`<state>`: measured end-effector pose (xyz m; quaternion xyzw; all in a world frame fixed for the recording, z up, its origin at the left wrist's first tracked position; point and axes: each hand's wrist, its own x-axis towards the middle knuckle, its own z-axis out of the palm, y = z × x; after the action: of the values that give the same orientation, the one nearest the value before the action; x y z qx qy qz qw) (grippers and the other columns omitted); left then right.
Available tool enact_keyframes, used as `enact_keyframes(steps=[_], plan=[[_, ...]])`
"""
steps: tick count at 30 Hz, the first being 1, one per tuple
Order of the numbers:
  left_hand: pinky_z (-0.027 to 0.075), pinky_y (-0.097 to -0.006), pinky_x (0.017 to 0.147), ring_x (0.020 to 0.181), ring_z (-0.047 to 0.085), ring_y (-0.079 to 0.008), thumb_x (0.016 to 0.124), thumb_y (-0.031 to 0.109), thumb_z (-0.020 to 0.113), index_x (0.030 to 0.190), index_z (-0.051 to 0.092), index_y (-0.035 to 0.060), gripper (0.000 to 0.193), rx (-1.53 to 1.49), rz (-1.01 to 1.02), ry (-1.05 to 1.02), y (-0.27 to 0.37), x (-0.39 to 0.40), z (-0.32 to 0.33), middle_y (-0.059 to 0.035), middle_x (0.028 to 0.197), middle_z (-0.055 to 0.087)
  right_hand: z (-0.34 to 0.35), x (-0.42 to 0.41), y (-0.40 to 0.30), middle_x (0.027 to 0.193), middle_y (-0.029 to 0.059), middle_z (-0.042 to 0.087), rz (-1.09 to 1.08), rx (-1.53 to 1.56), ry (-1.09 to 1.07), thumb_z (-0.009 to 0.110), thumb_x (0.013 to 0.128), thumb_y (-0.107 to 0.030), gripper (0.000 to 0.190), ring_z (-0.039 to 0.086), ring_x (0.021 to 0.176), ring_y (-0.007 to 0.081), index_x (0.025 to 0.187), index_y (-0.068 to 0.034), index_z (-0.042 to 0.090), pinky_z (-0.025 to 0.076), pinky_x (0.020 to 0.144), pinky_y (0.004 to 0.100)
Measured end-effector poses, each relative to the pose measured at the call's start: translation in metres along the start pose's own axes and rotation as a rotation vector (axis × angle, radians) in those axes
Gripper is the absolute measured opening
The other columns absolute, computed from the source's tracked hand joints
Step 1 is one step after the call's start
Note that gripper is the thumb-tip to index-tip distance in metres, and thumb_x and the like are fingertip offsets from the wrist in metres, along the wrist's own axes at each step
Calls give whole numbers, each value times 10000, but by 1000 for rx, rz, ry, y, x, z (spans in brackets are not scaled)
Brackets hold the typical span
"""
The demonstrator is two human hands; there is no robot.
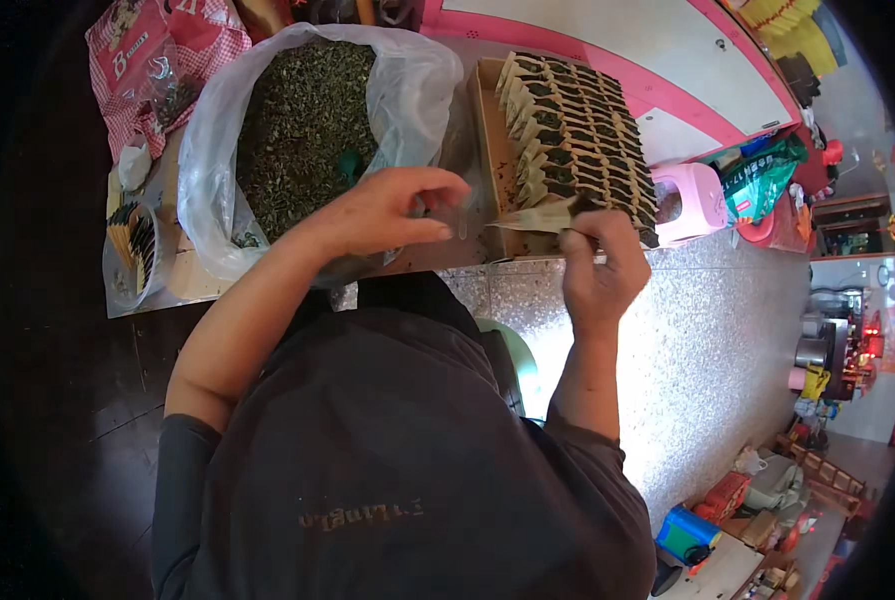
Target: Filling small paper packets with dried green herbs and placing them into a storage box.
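My right hand (608, 259) pinches a small paper packet (533, 218) at its right end, above the near end of a shallow cardboard box (490, 135). Rows of similar paper packets (575, 135), with dark contents at their tops, stand packed in that box. My left hand (402, 210) is over the near right side of a large clear plastic bag (417, 82), thumb and fingers apart with nothing plainly held. Dried, chopped leaves (305, 105) fill the bag. A green object (350, 164), perhaps a scoop handle, pokes out of the leaves.
A clear tub (151, 285) holding dark-and-yellow strips stands at the table's left corner. Behind it lies a red checked bag (106, 82). A pink plastic container (691, 202) is right of the box. A pink-edged white cabinet (612, 45) borders the far side.
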<state>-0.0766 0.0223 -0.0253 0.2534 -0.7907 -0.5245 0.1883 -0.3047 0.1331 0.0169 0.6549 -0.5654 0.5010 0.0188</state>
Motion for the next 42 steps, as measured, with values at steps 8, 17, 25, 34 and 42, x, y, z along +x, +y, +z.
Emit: enact_keyframes(steps=[8, 17, 25, 34, 42], plan=[[322, -475, 1030, 1172, 473, -299, 763, 170, 711, 1173, 577, 79, 441, 558, 261, 69, -2, 49, 62, -95, 1149, 593, 6, -35, 51, 711, 113, 549, 80, -331, -43, 624, 737, 29, 78, 560, 609, 278, 752, -41, 593, 461, 571, 333], [250, -614, 1036, 1224, 436, -283, 749, 245, 735, 1192, 544, 115, 500, 782, 248, 37, -19, 72, 89, -34, 1216, 544, 24, -47, 86, 744, 92, 563, 21, -469, -170, 636, 750, -46, 67, 581, 665, 310, 776, -75, 581, 466, 570, 381], [240, -578, 1071, 1260, 414, -285, 760, 227, 724, 1234, 529, 106, 526, 702, 167, -50, -22, 73, 87, -50, 1254, 537, 24, -46, 80, 813, 82, 560, 5, -535, -215, 630, 755, -70, 100, 587, 728, 294, 824, -86, 560, 477, 596, 389], [313, -514, 1007, 1231, 438, -276, 751, 233, 732, 1164, 584, 95, 460, 681, 201, -51, -28, 75, 89, -54, 1195, 572, 14, -49, 72, 1067, 94, 604, 97, -518, -206, 649, 746, -49, 235, 636, 832, 301, 976, -66, 602, 520, 671, 361], [338, -466, 973, 1174, 480, -256, 735, 222, 740, 1122, 592, 83, 438, 659, 245, -44, -30, 77, 89, -61, 1146, 594, 11, -49, 70, 1084, 119, 590, 126, -474, -185, 663, 724, -31, 311, 627, 862, 302, 1023, -59, 579, 527, 683, 356]])
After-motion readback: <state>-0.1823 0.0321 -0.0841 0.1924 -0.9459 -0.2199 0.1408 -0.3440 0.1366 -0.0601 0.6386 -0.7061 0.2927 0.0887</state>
